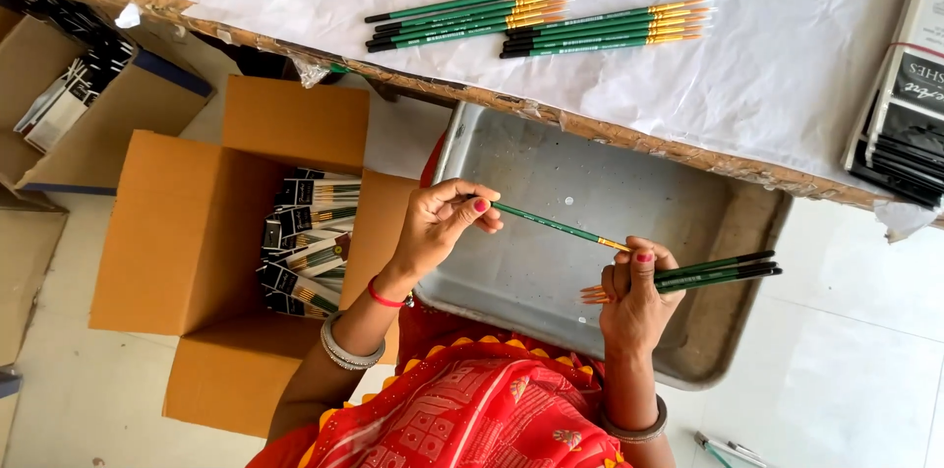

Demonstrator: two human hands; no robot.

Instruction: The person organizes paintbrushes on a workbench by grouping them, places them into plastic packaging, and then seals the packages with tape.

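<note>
My left hand (441,222) pinches the dark end of a single green paintbrush (556,228), which slants down to the right toward my right hand. My right hand (634,291) is closed around a small bundle of green paintbrushes (723,272), their dark handle ends sticking out to the right and their pale bristle tips to the left. Both hands hover over a grey metal tray (551,173) resting on my lap.
A table covered in white paper (787,65) carries several groups of green brushes (600,28). An open cardboard box (197,232) at left holds packaged brush sets (310,242). Stacked dark packets (900,124) lie at the table's right edge. Another box (98,94) sits far left.
</note>
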